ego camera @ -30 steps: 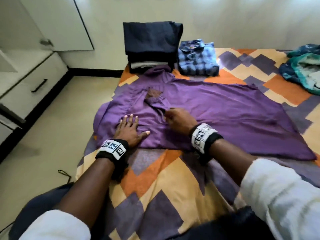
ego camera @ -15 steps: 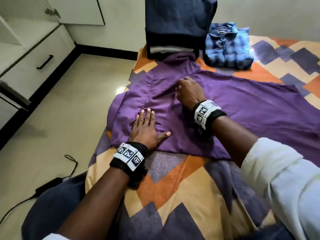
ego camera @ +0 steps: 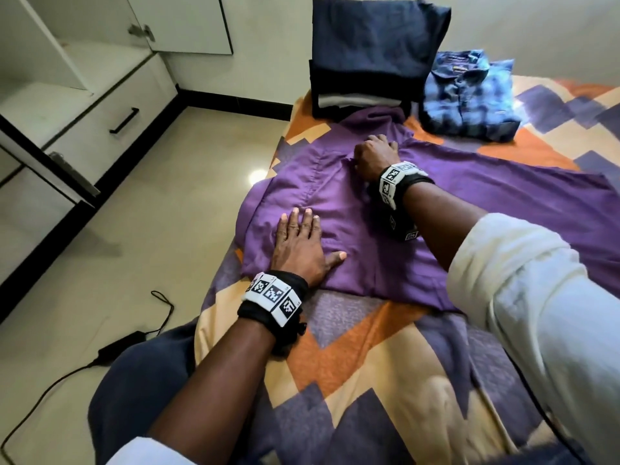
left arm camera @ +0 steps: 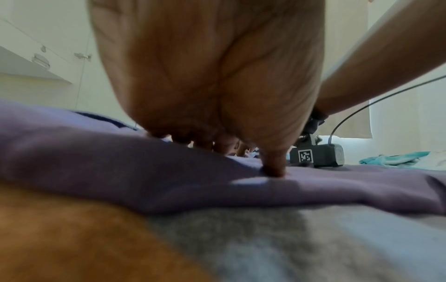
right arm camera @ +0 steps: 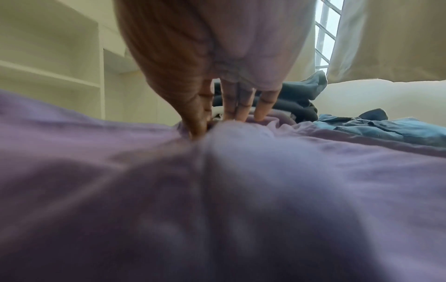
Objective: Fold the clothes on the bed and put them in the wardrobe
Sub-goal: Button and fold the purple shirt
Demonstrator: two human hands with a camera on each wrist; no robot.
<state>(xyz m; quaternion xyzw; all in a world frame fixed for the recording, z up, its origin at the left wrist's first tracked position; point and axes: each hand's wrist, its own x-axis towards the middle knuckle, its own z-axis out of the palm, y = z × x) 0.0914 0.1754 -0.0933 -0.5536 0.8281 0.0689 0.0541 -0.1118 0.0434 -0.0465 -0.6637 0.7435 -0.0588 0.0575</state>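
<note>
A purple shirt (ego camera: 486,213) lies spread across the patterned bed (ego camera: 385,364). My left hand (ego camera: 298,239) rests flat on its near left part, fingers straight and thumb out; in the left wrist view the thumb (left arm camera: 274,164) presses into the cloth. My right hand (ego camera: 374,156) is farther up, just below the collar, with its fingers curled. In the right wrist view my right hand (right arm camera: 212,118) pinches a ridge of the purple shirt (right arm camera: 241,190) between thumb and fingers.
A folded dark navy pile (ego camera: 372,55) and a folded blue checked shirt (ego camera: 469,95) sit at the bed's far edge, right behind the collar. The white wardrobe (ego camera: 100,105) with a drawer stands open at left. A charger and cable (ego camera: 120,344) lie on the floor.
My right hand has slid up the shirt's front from the chest to just below the collar. The left hand has stayed flat on the same part of the cloth.
</note>
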